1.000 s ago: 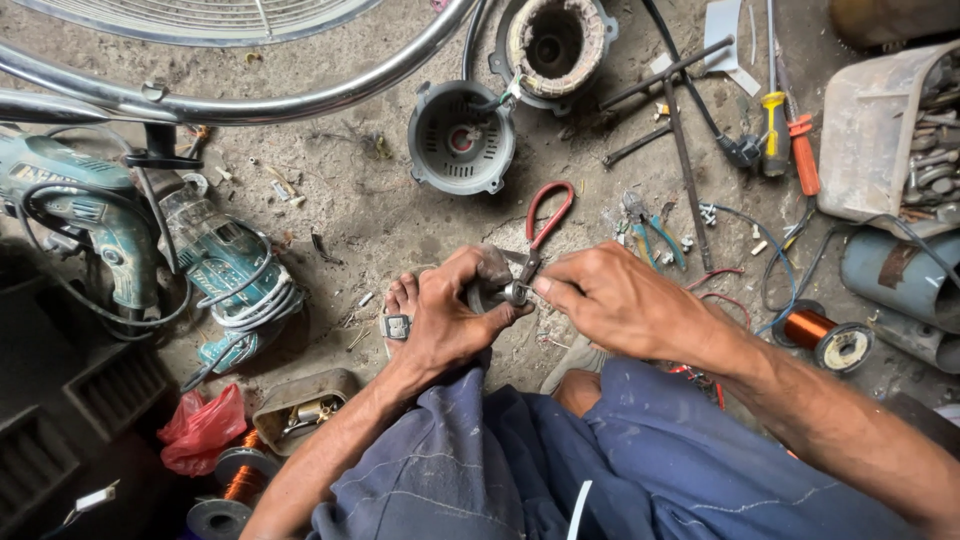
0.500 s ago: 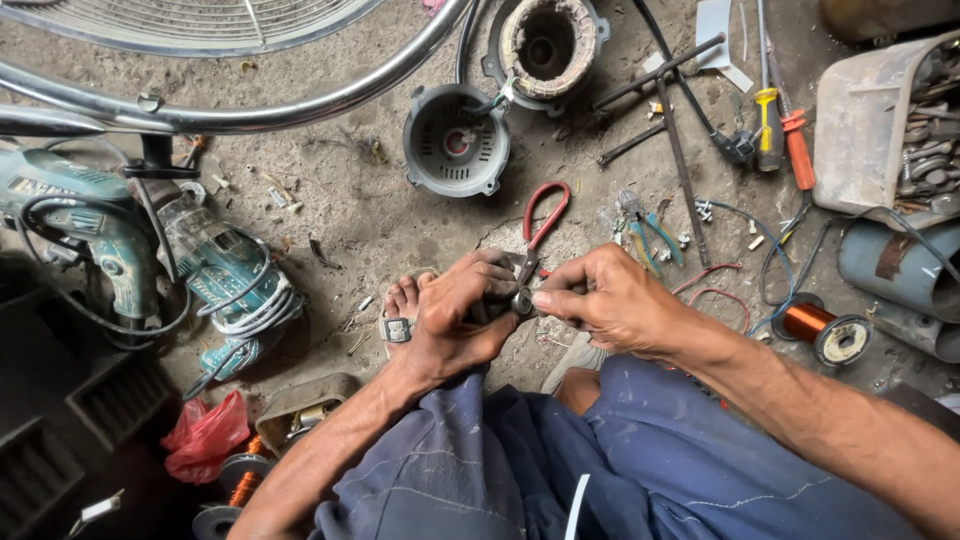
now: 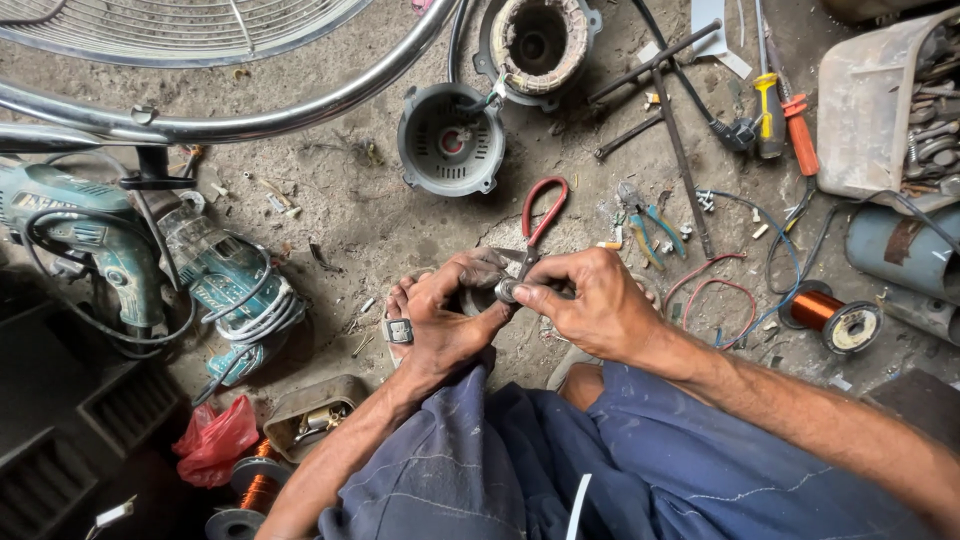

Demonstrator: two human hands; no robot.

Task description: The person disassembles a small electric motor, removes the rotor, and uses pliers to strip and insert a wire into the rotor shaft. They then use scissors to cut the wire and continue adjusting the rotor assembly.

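Note:
My left hand [image 3: 452, 318] is closed around a small dark metal part [image 3: 505, 290] held over the dirty concrete floor. My right hand [image 3: 590, 300] pinches the same part from the right with thumb and fingers. Both hands meet just above my knees in blue trousers [image 3: 600, 470]. Red-handled scissors [image 3: 540, 215] lie on the floor right behind the hands, their blades hidden by my fingers. My bare toes [image 3: 400, 300] show to the left of the left hand.
A grey motor housing [image 3: 450, 140] and a wound stator [image 3: 538, 40] lie ahead. Teal power tools [image 3: 215, 275] sit at left under a fan guard [image 3: 200, 120]. Screwdrivers [image 3: 770, 115], pliers [image 3: 645, 220], a copper wire spool [image 3: 835, 315] and a box of tools [image 3: 880, 100] are at right.
Both hands stay together on the small part with slight finger shifts. The view has drifted a little.

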